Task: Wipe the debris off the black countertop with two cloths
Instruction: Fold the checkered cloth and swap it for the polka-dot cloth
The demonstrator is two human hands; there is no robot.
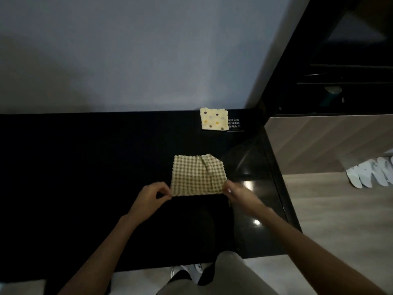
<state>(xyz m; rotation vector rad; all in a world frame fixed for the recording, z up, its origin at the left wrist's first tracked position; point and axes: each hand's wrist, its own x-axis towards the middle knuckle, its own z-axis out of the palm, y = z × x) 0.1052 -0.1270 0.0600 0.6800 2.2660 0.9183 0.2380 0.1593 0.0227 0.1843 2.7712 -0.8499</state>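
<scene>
A yellow checked cloth (196, 175) lies flat on the black countertop (85, 167), right of centre, with one far corner folded over. My left hand (152, 199) pinches its near left corner. My right hand (236, 194) pinches its near right corner. A second, pale yellow cloth with coloured dots (213, 122) lies folded at the back of the counter against the wall, untouched. The counter is too dark to make out any debris.
A small black sign with white characters (234, 124) sits beside the dotted cloth. The counter ends at its right edge (280, 188), with a wooden floor beyond. White slippers (372, 173) lie on that floor. A dark cabinet (350, 71) stands at the right.
</scene>
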